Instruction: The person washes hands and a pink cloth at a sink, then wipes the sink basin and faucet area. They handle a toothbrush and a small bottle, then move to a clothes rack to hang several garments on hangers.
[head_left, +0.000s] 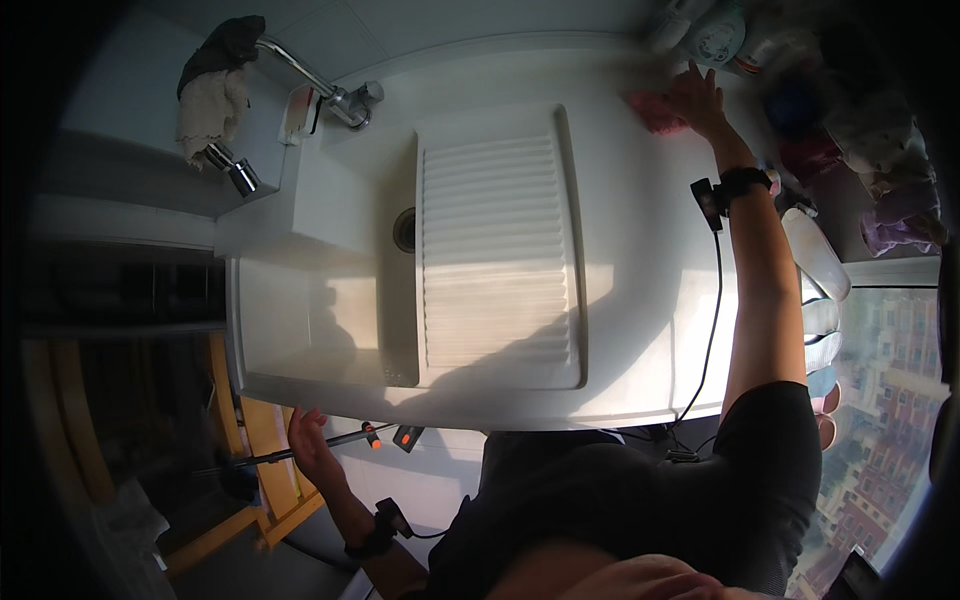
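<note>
My right hand (696, 101) reaches to the far right corner of a white laundry sink counter (630, 195), its fingers spread beside a red cloth (656, 112). Whether it grips the cloth is hard to tell, as that spot is blurred. Bottles (712, 37) stand just beyond the fingertips. My left hand (311, 442) hangs below the sink's near left edge with its fingers slightly curled, holding nothing. Between the two hands lie the basin with its drain (406, 229) and a ribbed washboard (495, 255). Both wrists wear black straps with cabled devices.
A chrome faucet (349, 105) with cloths (214, 97) draped on its spout rises at the back left. Slippers (821, 315) line the right side by a window (885, 420). Folded cloths (892, 172) sit at the right. Below left are a black pole (281, 455) and a wooden frame (274, 480).
</note>
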